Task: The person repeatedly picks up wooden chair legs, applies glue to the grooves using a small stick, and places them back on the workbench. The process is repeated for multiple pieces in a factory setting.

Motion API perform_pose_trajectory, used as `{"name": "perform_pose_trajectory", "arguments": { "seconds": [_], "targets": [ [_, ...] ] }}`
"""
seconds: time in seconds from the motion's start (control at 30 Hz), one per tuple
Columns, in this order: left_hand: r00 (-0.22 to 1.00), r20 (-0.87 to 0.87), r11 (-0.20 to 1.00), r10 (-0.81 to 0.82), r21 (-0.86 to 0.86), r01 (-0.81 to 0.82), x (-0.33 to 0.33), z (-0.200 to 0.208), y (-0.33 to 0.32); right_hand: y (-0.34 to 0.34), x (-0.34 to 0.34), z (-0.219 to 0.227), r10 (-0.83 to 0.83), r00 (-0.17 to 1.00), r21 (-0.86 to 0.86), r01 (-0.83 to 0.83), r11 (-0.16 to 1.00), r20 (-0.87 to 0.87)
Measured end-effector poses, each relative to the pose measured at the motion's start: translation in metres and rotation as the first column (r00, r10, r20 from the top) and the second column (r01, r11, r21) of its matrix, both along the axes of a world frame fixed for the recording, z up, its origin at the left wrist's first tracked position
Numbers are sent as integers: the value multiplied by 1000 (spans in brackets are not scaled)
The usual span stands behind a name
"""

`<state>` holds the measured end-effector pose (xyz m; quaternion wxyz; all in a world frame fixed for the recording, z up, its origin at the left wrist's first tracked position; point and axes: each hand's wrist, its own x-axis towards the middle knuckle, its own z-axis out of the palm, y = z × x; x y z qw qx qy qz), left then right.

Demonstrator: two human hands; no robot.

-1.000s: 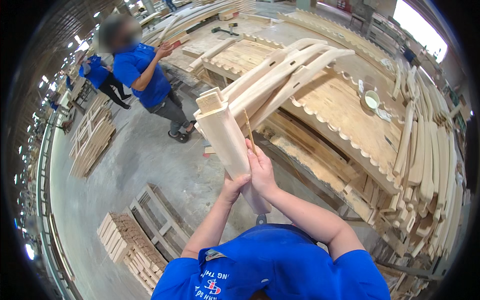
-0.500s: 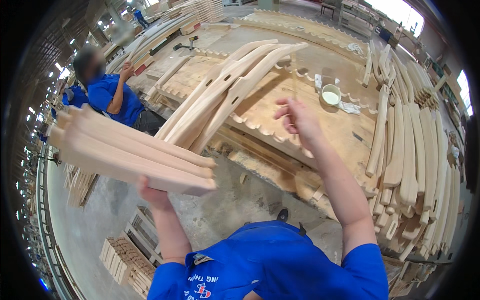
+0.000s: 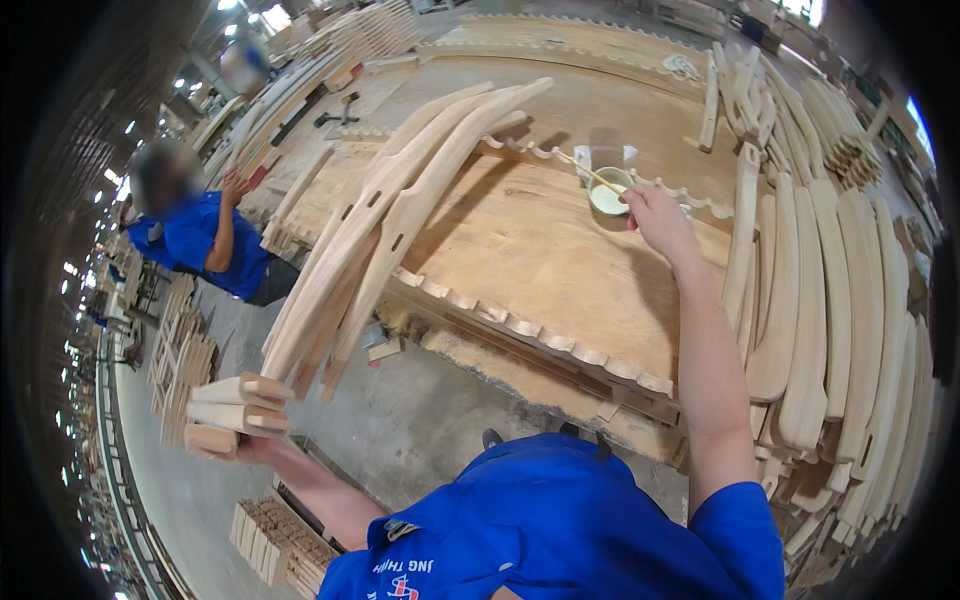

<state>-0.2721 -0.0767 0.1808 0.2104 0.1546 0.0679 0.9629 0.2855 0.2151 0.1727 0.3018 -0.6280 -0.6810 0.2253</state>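
Note:
My left hand (image 3: 258,450), out to the lower left, is closed under a small stack of pale wooden pieces (image 3: 240,415), their ends turned toward me. Over the workbench, my right hand (image 3: 658,218) pinches a thin pale stick (image 3: 590,172) at the rim of a cup (image 3: 608,203) with whitish liquid inside. The stick slants up and left across the cup; whether it has a brush end is hidden. Several curved, slotted wooden chair-leg-like parts (image 3: 385,215) lean across the bench's left part, overhanging its near edge.
The plywood-topped bench (image 3: 540,250) has scalloped wooden strips along its edges. Many curved wooden parts (image 3: 800,310) are piled at the right. A hammer (image 3: 337,110) lies at the far left; a person in blue (image 3: 215,235) stands there. Cut wood (image 3: 275,535) is stacked on the floor.
My right hand has moved right to the cup, its fingers now closed on the stick. My left hand has swung the wooden stack down and left, turning its ends toward me.

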Motion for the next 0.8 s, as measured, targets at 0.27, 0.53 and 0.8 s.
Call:
{"name": "perform_pose_trajectory", "arguments": {
  "seconds": [0.27,0.53,0.8],
  "targets": [
    [864,-231,783,448,-366,-504,24,25,0,-4,20,72,-70,623,-49,172,984,779],
    [693,-449,577,564,-387,-720,8,65,-20,9,-9,66,-63,557,5,104,995,828],
    [633,-487,594,601,-257,-762,-21,51,-42,4,42,-11,-243,903,-128,304,944,353]
  ]
}}
